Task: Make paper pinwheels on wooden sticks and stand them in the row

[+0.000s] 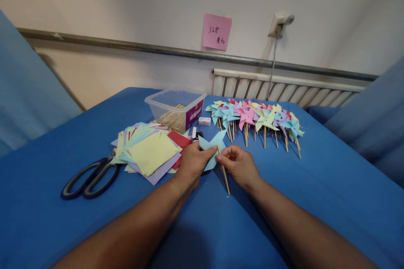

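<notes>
A light blue paper pinwheel (216, 139) is held between both hands over the table, with a thin wooden stick (226, 180) lying against its near side and slanting down towards me. My left hand (193, 160) grips the pinwheel's left part, thumb at the stick's upper end. From the right, my right hand (240, 166) pinches at the stick or the paper edge; its fingertips hide exactly which. Partly hidden behind my left hand is a small black stapler-like object (198, 135). A pile of coloured paper squares (154, 151) lies left of that hand.
Black-handled scissors (91, 176) rest partly under the paper pile. Behind stands a clear plastic box (176, 103) of wooden sticks, with a small white box (204, 121) beside it. Several finished pinwheels (246, 115) lie bunched at the back right. A rail and radiator (284, 86) run along the wall.
</notes>
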`<state>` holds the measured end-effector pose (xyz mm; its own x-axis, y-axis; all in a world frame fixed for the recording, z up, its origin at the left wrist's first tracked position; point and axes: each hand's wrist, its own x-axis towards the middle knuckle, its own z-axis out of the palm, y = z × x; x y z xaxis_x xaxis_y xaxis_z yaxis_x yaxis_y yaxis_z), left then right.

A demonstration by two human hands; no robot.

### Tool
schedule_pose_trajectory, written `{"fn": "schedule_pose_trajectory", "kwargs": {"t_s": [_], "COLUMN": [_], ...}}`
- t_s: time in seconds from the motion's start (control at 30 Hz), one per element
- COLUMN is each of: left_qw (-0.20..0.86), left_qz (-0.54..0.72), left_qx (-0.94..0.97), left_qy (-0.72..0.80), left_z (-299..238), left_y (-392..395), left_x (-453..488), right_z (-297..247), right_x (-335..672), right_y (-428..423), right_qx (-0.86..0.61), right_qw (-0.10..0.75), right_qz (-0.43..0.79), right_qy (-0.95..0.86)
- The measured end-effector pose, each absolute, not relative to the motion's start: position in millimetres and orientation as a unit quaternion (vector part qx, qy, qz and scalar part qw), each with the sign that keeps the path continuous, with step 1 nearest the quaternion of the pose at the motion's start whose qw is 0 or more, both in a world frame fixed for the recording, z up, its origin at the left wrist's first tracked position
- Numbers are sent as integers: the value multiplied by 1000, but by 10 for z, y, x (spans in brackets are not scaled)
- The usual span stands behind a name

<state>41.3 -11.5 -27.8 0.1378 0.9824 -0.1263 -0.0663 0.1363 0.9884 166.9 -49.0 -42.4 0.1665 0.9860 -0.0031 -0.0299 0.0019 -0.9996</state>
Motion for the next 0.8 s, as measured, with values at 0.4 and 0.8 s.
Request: {"fn": "schedule_pose_trajectory", "kwargs": {"t_s": [0.4, 0.8], "left_qw": [533, 551], "left_qz": [446, 450], "left_qx": [513, 495], "left_qy": [504, 499], "left_z": [-276, -253], "left_y": [-101, -113], "left_x": [410, 413], "right_z": [-477, -523], "right_x": [1673, 1668], "right_y": [-471, -458], "right_qx": [-525, -529], "right_qw": [549, 552], "right_qz": [464, 457], "right_qy": [-455, -455]}}
